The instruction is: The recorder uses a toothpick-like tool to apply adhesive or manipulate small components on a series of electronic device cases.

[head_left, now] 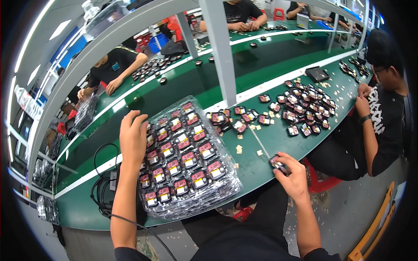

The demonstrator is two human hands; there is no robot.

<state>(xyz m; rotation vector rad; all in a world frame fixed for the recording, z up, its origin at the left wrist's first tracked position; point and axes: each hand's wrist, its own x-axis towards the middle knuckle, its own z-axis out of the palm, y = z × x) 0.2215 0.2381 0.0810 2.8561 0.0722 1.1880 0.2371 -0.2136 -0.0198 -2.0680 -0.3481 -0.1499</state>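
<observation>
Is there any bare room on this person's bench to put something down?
Yes: the green bench shows bare between the packed tray and the right hand, with a few pale bits nearby. The bench's left end, beyond the black cable, looks bare too. Crowded: the packed tray and the heap of black devices.

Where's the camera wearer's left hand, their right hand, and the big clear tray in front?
Left hand [133,138]: head view, back of the hand.
Right hand [293,176]: head view, back of the hand.
Clear tray [232,179]: head view, right rim.
</observation>
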